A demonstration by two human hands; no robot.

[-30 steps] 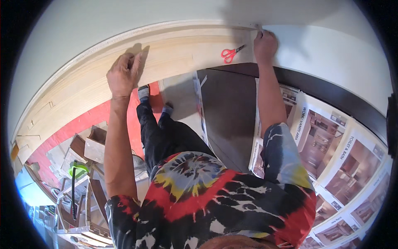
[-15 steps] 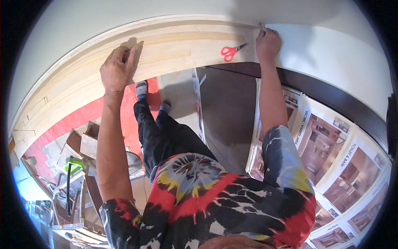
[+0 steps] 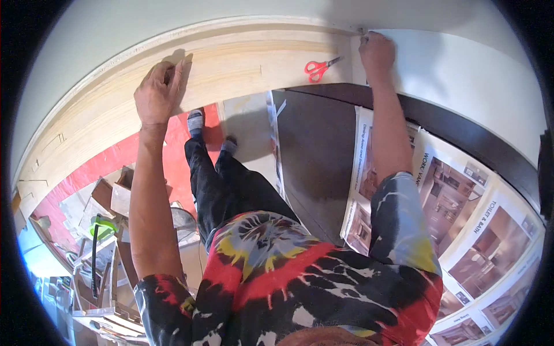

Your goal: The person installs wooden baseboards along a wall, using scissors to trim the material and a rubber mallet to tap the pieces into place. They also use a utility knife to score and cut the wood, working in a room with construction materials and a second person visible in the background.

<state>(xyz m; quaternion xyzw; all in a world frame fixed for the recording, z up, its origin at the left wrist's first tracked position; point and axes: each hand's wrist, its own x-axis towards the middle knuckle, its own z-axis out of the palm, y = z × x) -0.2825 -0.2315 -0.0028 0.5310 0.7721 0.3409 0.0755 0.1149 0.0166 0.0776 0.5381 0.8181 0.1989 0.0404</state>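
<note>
My left hand (image 3: 154, 98) is at the pale wooden board (image 3: 225, 81), its fingers curled in and its thumb alongside. Whatever it may grip is hidden. At the board's right end, my right hand (image 3: 378, 53) is closed by the corner where the board meets the white panel (image 3: 438, 63). A small dark bit shows at its fingertips, too small to name. Between the hands, nearer the right one, lies a pair of scissors (image 3: 315, 70) with red handles and dark blades, resting on the board.
A dark panel (image 3: 317, 155) stands below the board. Printed sheets with room pictures (image 3: 444, 196) cover the right side. Wooden offcuts and frames (image 3: 115, 254), with a green item (image 3: 104, 228) among them, crowd the lower left. Red sheeting (image 3: 179, 155) lies by my feet.
My right hand has moved slightly up and to the right at the corner, its forearm swinging right. My left hand has drifted a little left along the board. The scissors stay on the board.
</note>
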